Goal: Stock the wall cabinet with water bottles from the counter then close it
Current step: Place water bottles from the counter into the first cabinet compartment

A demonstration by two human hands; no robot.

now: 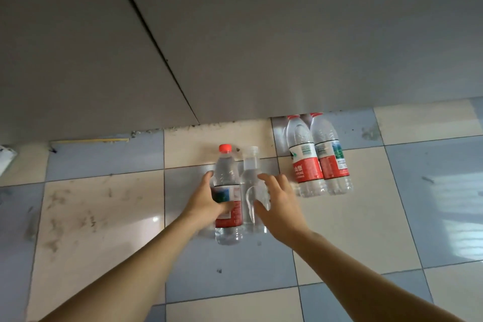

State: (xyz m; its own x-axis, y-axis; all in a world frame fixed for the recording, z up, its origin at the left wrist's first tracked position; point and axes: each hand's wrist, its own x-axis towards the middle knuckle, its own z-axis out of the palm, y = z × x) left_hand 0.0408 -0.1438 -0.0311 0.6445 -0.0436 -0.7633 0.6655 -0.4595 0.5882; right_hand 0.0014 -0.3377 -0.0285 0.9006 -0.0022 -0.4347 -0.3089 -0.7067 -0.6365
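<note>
- Left hand [209, 201] is grasping the red-capped bottle [228, 191].
- Right hand [279, 204], fingers spread, is closing on the clear bottle [252, 185].
- Risk: a half-formed grip could topple the clear bottle.

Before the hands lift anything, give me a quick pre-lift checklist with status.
1. Left hand wrapped on the red-capped bottle: ok, fingers and thumb around its label.
2. Right hand closed on the clear-capped bottle: not ok, fingers spread, only reaching.
3. Both near bottles upright: ok.
4. Caps on: ok for both near bottles.
5. The two far bottles clear of the hands: ok, standing apart to the right by the grey panel.
6. Cabinet open and ready: cannot tell, no open compartment in view.
</note>
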